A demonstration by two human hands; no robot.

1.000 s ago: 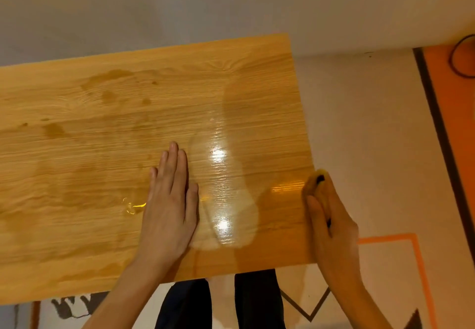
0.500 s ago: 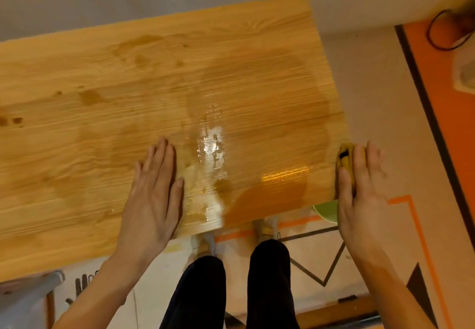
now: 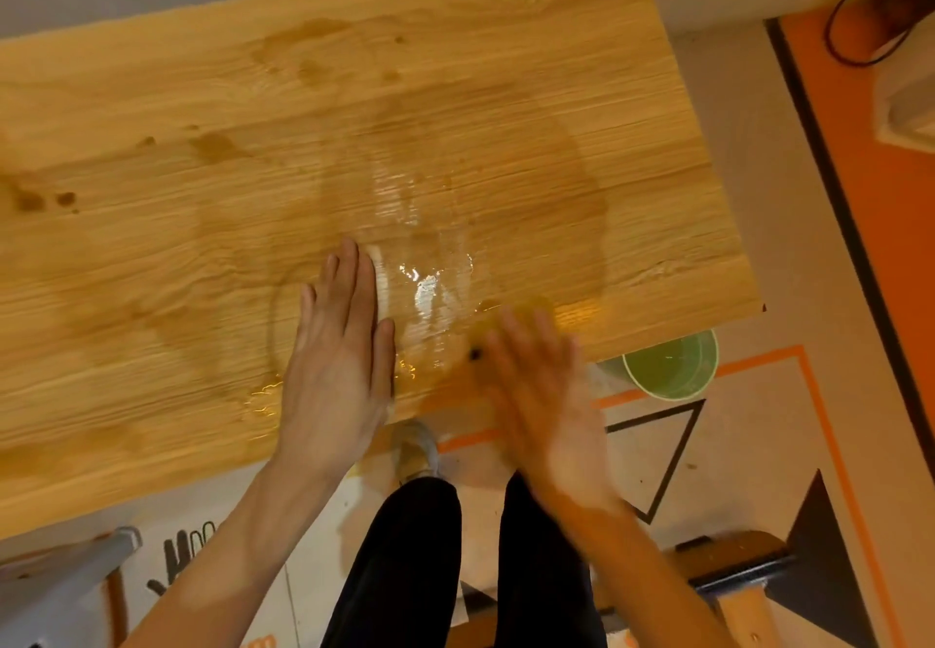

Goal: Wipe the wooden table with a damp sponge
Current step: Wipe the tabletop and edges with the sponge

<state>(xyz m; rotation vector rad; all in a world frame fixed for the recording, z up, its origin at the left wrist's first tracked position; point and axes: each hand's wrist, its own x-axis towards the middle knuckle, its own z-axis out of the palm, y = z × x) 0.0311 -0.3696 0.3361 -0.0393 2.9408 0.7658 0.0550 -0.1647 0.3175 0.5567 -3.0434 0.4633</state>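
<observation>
The wooden table (image 3: 455, 91) fills the upper left of the head view, marked with damp stains and a shiny wet patch (image 3: 430, 283) near its front edge. My left hand (image 3: 339, 359) rests flat on the wood just left of the wet patch, fingers straight. My right hand (image 3: 546, 394) is motion-blurred near the front edge, with fingers stretched out and pressing a yellow sponge (image 3: 483, 339) onto the table. Most of the sponge is hidden under the fingers; only a blurred yellow edge and a dark spot show.
A green bucket (image 3: 673, 364) stands on the floor below the table's front right corner. My dark-trousered legs (image 3: 405, 571) are at the table's front edge. A grey stool (image 3: 66, 576) is at lower left, a wooden one (image 3: 733, 566) at lower right, and a black cable (image 3: 855, 25) at top right.
My right hand has swept the sponge leftward from the table's right edge onto the surface near the wet patch. My left hand stays flat on the wood. The camera tilted down.
</observation>
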